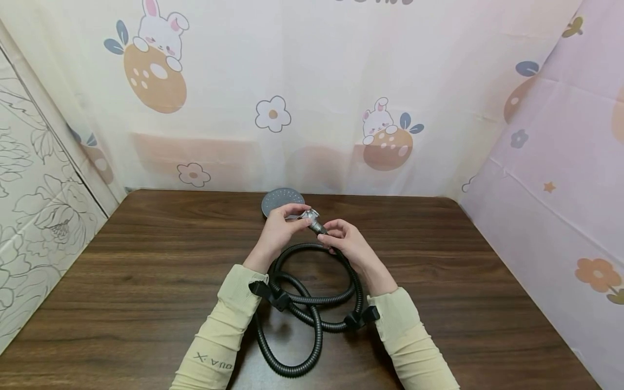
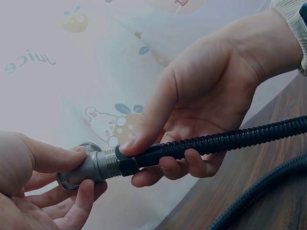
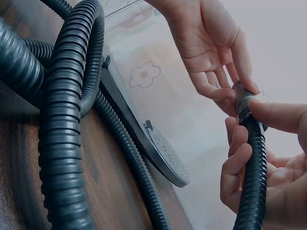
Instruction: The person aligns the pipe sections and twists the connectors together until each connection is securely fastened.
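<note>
My left hand (image 1: 279, 232) pinches a small silvery metal pipe fitting (image 2: 88, 168) with a side outlet, thumb on top and fingers below. My right hand (image 1: 355, 248) holds the end of a black ribbed shower hose (image 2: 240, 139), its thumb pressing on the black hexagonal nut (image 2: 128, 162). Nut and fitting are in line, and a band of metal thread shows between them in the left wrist view. Both hands are raised above the table's far part. Behind the left hand lies a grey round shower head (image 1: 281, 199) with a dark handle, seen whole in the right wrist view.
The rest of the hose (image 1: 292, 371) lies in loose loops on the dark wooden table (image 1: 146, 292), between and below the forearms. Black wrist straps (image 1: 269, 295) overlap the loops. A patterned curtain (image 1: 322, 70) hangs behind the table's far edge.
</note>
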The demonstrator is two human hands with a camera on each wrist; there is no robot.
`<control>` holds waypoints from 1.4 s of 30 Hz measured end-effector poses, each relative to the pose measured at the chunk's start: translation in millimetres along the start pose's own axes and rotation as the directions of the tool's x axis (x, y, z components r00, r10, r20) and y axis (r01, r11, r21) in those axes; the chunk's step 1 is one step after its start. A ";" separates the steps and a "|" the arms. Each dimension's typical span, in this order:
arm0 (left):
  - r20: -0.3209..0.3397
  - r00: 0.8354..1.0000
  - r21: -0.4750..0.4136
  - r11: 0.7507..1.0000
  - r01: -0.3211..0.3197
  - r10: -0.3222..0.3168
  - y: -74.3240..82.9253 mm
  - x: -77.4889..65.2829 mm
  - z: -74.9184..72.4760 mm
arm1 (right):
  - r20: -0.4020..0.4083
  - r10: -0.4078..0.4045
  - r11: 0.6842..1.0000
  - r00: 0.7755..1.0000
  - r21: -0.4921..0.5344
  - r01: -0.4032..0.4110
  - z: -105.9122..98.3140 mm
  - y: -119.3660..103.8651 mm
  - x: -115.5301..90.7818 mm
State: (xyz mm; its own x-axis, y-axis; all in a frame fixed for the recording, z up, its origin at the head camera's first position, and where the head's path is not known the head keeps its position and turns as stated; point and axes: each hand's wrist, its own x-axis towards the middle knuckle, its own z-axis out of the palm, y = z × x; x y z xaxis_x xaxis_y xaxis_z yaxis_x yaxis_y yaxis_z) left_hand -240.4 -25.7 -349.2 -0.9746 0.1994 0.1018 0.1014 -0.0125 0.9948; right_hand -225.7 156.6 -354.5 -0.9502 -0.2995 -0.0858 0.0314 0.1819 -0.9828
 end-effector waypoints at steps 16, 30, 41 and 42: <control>0.007 1.000 -0.029 0.999 0.022 -0.022 1.7 -0.2 -0.4 | 0.001 -0.018 1.000 1.000 0.023 0.018 -0.2 0.3 -1.3; 0.003 1.000 0.006 1.000 0.008 -0.008 17.7 -11.1 1.4 | 0.028 0.003 0.999 1.000 0.043 -0.004 0.7 -0.6 -2.2; 0.014 1.000 0.011 1.000 0.021 -0.021 28.1 -17.5 3.0 | 0.002 -0.014 1.000 1.000 0.005 0.014 1.0 2.2 0.6; 0.013 1.000 0.011 1.000 0.021 -0.021 28.3 -17.8 3.1 | 0.004 -0.014 1.000 1.000 0.004 0.014 0.9 2.3 0.6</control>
State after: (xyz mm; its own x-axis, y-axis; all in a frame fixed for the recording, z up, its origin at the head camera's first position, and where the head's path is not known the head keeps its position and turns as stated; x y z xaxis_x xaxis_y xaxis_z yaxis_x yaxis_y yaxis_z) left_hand -219.6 -26.6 -322.9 -0.9739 0.2120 0.0809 0.0834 0.0025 0.9965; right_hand -225.8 156.0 -357.0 -0.9492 -0.3061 -0.0725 0.0193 0.1735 -0.9846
